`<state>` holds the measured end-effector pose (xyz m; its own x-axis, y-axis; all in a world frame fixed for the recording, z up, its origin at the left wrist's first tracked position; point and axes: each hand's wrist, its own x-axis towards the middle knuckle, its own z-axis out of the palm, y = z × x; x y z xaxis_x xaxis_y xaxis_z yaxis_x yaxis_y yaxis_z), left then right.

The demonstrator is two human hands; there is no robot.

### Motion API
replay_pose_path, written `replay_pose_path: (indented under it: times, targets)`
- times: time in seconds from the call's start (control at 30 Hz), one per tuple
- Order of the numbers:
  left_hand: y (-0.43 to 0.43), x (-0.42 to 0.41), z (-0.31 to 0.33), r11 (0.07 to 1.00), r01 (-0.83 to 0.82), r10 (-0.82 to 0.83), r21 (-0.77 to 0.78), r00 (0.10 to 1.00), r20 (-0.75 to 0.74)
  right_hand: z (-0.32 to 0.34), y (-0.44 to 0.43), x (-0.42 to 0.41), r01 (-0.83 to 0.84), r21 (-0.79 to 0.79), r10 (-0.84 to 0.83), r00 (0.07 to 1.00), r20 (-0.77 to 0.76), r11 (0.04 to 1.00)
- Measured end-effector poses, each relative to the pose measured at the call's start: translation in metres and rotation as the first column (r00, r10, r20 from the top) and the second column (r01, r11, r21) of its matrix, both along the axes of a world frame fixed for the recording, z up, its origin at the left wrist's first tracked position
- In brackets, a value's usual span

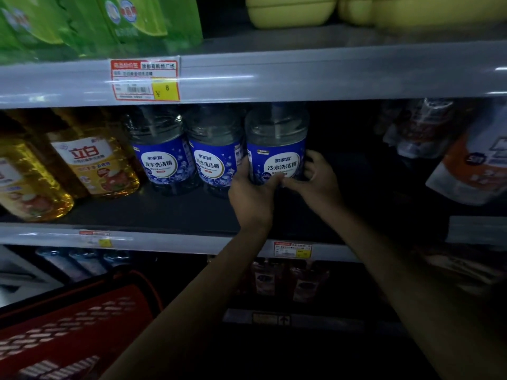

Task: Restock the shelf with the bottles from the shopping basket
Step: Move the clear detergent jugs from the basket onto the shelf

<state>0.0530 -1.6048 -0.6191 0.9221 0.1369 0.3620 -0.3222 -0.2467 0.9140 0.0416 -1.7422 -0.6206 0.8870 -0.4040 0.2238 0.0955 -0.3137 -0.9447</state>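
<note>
Three clear bottles with blue labels stand in a row on the middle shelf. I hold the rightmost blue-label bottle at its base with both hands: my left hand wraps its lower left side, and my right hand cups its lower right. Its neighbours are the middle blue-label bottle and the left blue-label bottle. The red shopping basket sits at the lower left; its inside is hidden from view.
Yellow detergent bottles stand left of the blue ones. Orange-and-white pouches hang at the right, with a dark gap between them and the held bottle. Green packs and yellow tubs fill the upper shelf. Dark bottles sit on the lower shelf.
</note>
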Motion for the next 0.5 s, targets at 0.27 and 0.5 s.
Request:
replay_pose_path:
  times: [0.27,0.5]
  targets:
    - [-0.003,-0.011,-0.005,0.995,-0.097,0.098,0.031,0.995,-0.037,0.003,0.014,-0.013,0.052,0.013,-0.052,0.999,-0.006,0.999]
    - [0.022,-0.031,0.009,0.986,0.113,-0.096,0.123,0.987,-0.132,0.014,0.024,-0.045,0.052,-0.005,-0.052,0.988,-0.148,0.999]
